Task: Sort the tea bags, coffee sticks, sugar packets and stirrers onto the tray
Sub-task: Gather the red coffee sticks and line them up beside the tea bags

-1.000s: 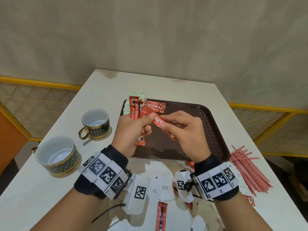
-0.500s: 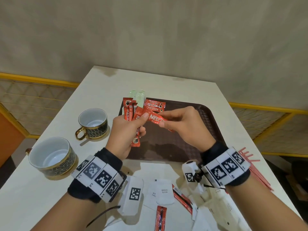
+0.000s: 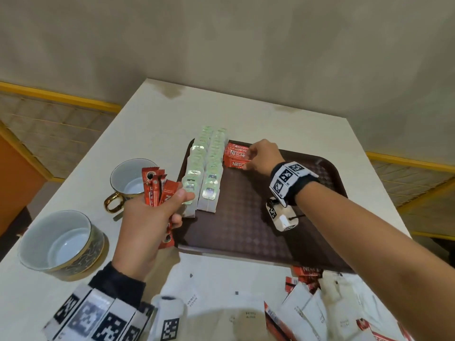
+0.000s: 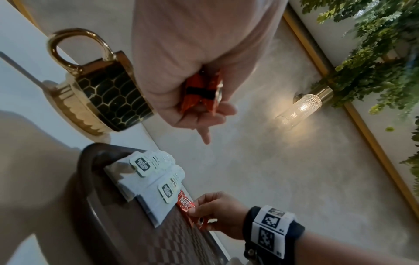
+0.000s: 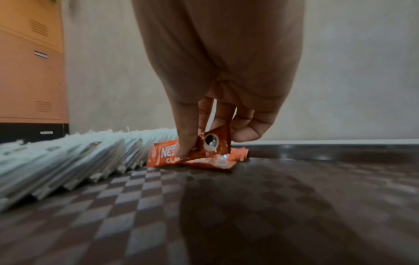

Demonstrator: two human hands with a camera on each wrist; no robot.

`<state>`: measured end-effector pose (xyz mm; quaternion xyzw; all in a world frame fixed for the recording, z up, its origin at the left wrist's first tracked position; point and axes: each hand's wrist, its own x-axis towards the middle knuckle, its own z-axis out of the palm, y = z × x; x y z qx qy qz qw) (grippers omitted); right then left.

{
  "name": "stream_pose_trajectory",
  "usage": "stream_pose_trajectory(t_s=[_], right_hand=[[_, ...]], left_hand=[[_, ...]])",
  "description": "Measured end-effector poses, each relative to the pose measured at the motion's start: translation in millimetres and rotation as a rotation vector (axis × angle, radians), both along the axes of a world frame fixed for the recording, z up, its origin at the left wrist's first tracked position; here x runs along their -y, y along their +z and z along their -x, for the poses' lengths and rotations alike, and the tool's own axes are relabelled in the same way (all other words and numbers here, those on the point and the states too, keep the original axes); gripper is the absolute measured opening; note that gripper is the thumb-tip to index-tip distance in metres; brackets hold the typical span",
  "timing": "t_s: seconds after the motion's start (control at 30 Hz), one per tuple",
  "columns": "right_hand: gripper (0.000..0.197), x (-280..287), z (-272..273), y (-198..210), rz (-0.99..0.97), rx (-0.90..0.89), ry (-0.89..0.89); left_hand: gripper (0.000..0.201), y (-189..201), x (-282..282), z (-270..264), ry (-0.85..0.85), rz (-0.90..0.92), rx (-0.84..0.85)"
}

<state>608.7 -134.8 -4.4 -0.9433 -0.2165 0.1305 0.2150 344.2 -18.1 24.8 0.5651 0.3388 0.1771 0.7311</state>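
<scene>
The right hand [image 3: 262,156] reaches to the far left part of the brown tray [image 3: 307,242], its thumb and fingers [image 5: 186,125] pinching the right end of a red coffee stick [image 3: 237,166]. That stick lies flat on the tray floor, partly over another red coffee stick [image 3: 236,151] just behind it, both just beside the two rows of tea bags [image 3: 205,173] that run along the tray's left edge. From the right wrist view the pinched end is lifted slightly while the rest of the stick rests on the one beneath.

The left hand [image 3: 150,225] hovers over the tray's near left corner, curled round a bundle of coffee sticks [image 3: 157,188] that stand up out of the fist, their lower ends poking out below it.

Two cups [image 3: 129,178] sit on the tabletop's left side. Along the tabletop's near edge lie white sugar packets [image 3: 302,313] mixed with more red sticks.
</scene>
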Motion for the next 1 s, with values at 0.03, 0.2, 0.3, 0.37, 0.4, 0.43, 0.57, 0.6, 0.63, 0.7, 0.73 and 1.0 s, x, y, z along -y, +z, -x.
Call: stream_pose_trajectory(t_s=[0.03,0.2,0.3,0.37,0.4,0.43,0.57,0.6,0.63,0.7,0.73,1.0], right_hand=[[0.024,-2,-4,-4,-0.004,-0.013,-0.005],[0.024,-5,-14,-13,0.006,-0.031,0.009],[0.027,-6,-16,-14,-0.010,-0.019,0.017],[0.032,-6,-16,-13,-0.012,0.004,0.025],[0.035,-6,-16,-12,-0.016,0.017,0.027],[0.037,-6,-16,-11,-0.014,0.031,0.033],[0.031,-5,-15,-10,0.036,0.094,0.093],[0.029,-5,-15,-11,0.044,0.097,0.109],[0.028,-5,-14,-12,0.053,0.093,0.123],[0.025,-4,-14,-16,0.070,0.083,0.149],[0.025,-5,-14,-17,0.074,0.083,0.163],[0.026,-6,-13,-18,0.080,0.112,0.221]], left_hand=[[0.007,-2,-2,0,0.003,0.001,-0.002],[0.014,-5,-7,-5,0.010,0.002,-0.006],[0.012,-6,-7,-9,0.010,0.001,-0.012],[0.012,-6,-7,-11,0.011,-0.002,-0.013],[0.013,-6,-6,-11,0.012,-0.002,-0.012],[0.013,-7,-6,-11,0.013,-0.002,-0.013],[0.010,-10,-7,-10,0.022,-0.009,-0.038],[0.009,-10,-6,-10,0.025,-0.005,-0.041],[0.008,-11,-6,-10,0.026,0.001,-0.043],[0.007,-11,-5,-8,0.025,0.007,-0.047],[0.007,-12,-5,-8,0.022,0.006,-0.047],[0.014,-13,-5,-8,0.025,0.019,-0.029]])
